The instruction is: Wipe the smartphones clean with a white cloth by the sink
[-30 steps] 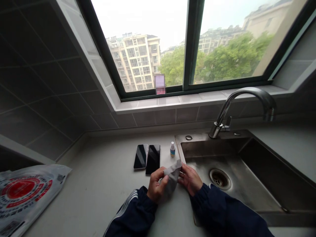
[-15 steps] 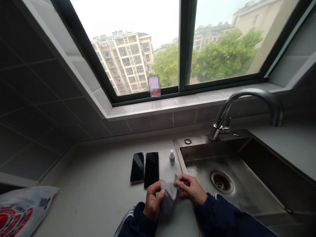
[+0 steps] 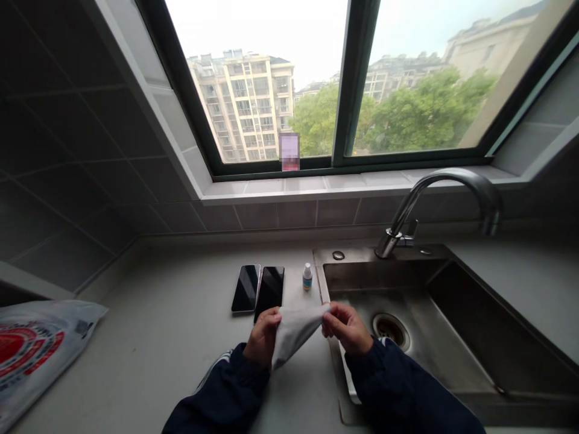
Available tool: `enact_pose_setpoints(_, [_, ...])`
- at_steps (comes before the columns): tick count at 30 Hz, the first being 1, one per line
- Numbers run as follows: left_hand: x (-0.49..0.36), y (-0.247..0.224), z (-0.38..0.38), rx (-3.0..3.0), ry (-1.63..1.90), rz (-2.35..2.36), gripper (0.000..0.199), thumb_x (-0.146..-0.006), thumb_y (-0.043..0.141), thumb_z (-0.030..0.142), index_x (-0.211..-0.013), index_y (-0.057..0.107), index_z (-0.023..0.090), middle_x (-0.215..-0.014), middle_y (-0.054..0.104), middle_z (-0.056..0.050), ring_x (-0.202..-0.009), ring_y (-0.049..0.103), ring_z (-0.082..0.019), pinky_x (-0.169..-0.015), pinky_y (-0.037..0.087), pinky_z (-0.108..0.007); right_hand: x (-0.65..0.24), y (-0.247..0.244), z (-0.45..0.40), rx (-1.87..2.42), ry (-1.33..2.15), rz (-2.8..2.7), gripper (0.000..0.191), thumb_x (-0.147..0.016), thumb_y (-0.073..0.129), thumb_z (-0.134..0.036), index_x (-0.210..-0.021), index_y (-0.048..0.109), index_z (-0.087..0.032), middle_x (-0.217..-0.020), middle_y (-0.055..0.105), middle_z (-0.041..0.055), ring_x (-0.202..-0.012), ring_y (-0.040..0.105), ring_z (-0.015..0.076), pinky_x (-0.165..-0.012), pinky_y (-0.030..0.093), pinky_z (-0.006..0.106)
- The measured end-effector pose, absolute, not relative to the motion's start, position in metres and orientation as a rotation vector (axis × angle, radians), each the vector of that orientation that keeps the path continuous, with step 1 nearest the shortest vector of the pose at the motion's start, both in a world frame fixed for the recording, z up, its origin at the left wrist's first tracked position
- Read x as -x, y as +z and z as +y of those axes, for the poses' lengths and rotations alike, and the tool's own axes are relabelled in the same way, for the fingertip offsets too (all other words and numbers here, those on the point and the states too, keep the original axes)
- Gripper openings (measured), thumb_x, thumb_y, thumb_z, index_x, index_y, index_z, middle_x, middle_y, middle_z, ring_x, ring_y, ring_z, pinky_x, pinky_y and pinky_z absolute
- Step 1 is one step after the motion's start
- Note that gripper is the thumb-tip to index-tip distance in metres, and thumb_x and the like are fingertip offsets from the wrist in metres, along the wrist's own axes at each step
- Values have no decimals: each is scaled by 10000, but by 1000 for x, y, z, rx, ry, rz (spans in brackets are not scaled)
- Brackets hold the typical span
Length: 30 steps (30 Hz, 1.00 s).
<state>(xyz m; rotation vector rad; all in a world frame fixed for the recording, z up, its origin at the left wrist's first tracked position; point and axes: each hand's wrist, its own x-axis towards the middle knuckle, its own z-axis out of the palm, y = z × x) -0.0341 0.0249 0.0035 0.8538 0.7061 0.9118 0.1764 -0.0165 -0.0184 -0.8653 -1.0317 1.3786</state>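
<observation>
My left hand (image 3: 263, 337) and my right hand (image 3: 346, 328) pinch opposite corners of a pale grey cloth (image 3: 295, 333), which hangs in a triangle between them above the grey countertop (image 3: 181, 361). Just beyond my left hand lie two black-screened smartphones (image 3: 246, 288) (image 3: 269, 293), side by side and face up. The cloth's edge nearly reaches the nearer end of the right-hand phone. A small white dropper bottle (image 3: 307, 276) with a blue label stands to their right, near the sink rim.
A stainless steel sink (image 3: 375, 283) lies right of my right hand, with a curved chrome faucet (image 3: 446, 187) behind it. A white plastic bag (image 3: 40, 355) with a red print lies at the counter's left. A blurred object (image 3: 289, 152) stands on the windowsill.
The cloth was bunched between my hands and now hangs spread open. My hands have moved apart, and the view has shifted slightly.
</observation>
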Motion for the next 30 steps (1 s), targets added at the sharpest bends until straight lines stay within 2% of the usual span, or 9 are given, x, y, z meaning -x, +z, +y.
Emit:
enact_pose_setpoints(3, [46,7,32,-990,882,654,308,-716,635,373,-532,520,154,-572,407,19,-537,347,-89,-518,267,-252,-178,-19,-21,836,1494,-1125,419,-768,694,-567,-709,540,-182,-403,476,-71,-329,432,83,-415,432,237])
enact_pose_setpoints(6, [61,13,39,-1176,802,613,328,-718,657,394,-554,594,118,-649,493,-23,-564,387,-101,-533,270,-267,-175,-14,-25,834,1580,-1234,459,-759,671,-605,-731,543,-165,-515,640,42,-392,582,169,-385,445,262])
enact_pose_setpoints(9, [70,17,44,-1331,787,609,339,-731,660,390,-541,604,115,-709,539,-47,-647,457,-136,-608,331,-281,-169,-7,-27,886,1518,-1308,491,-812,584,-637,-703,545,-160,-621,705,103,-494,656,211,-481,502,310])
enact_pose_setpoints(12, [70,21,43,-1446,779,627,351,-784,615,387,-553,615,123,-722,547,-43,-661,470,-138,-626,343,-276,-164,-4,-28,1017,1305,-1350,471,-856,573,-578,-638,583,-161,-579,686,62,-528,633,169,-569,474,278])
enact_pose_setpoints(16, [63,26,36,-1578,735,629,338,-785,632,363,-542,631,127,-744,590,-56,-664,503,-146,-625,354,-272,-164,-7,-27,1194,992,-1360,442,-798,678,-506,-515,577,-182,-471,551,-19,-482,495,111,-538,372,238])
enact_pose_setpoints(19, [59,29,31,-1633,764,650,344,-796,625,351,-533,631,130,-743,593,-56,-657,507,-142,-616,356,-267,-166,-10,-25,1265,846,-1352,420,-753,720,-481,-495,556,-193,-462,478,-39,-474,420,99,-525,347,241])
enact_pose_setpoints(25, [60,28,28,-1638,911,698,356,-837,561,358,-568,647,142,-764,590,-61,-690,533,-162,-646,389,-288,-162,-10,-24,1224,863,-1371,243,-742,735,-387,-729,576,-204,-655,614,-4,-596,565,137,-583,460,249])
enact_pose_setpoints(28, [60,32,25,-1671,943,707,354,-837,555,352,-565,646,145,-780,606,-73,-692,549,-170,-645,401,-299,-158,-11,-24,1180,922,-1366,261,-761,711,-350,-910,547,-212,-714,641,-1,-634,606,146,-556,481,238])
enact_pose_setpoints(30, [58,37,21,-1759,987,729,344,-839,553,341,-576,660,148,-777,619,-78,-688,563,-175,-648,414,-304,-158,-12,-24,1167,934,-1368,278,-761,711,-338,-951,556,-206,-709,643,3,-632,613,150,-540,485,237])
